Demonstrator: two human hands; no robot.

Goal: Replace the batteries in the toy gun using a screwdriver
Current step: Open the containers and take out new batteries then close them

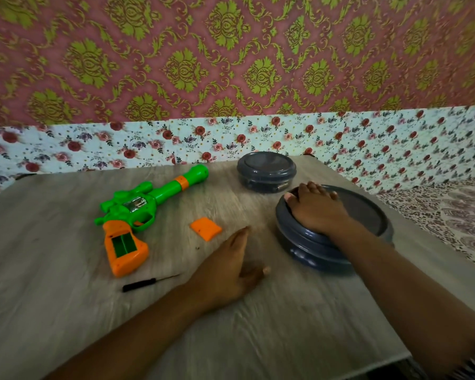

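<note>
A green and orange toy gun (137,212) lies on the wooden table (52,311) at the left, its grip compartment open and showing a green hollow. The orange battery cover (205,228) lies apart to its right. A thin black screwdriver (146,283) rests below the gun. My left hand (231,270) lies flat on the table with fingers straight, between the cover and a large grey round container (332,242). My right hand (314,208) reaches into that container's left side; its fingertips are hidden, so whether it holds anything is unclear.
A smaller grey lidded round container (266,171) stands behind the large one near the table's far edge. A floral cloth (395,144) hangs behind the table, and patterned bedding (455,215) lies to the right.
</note>
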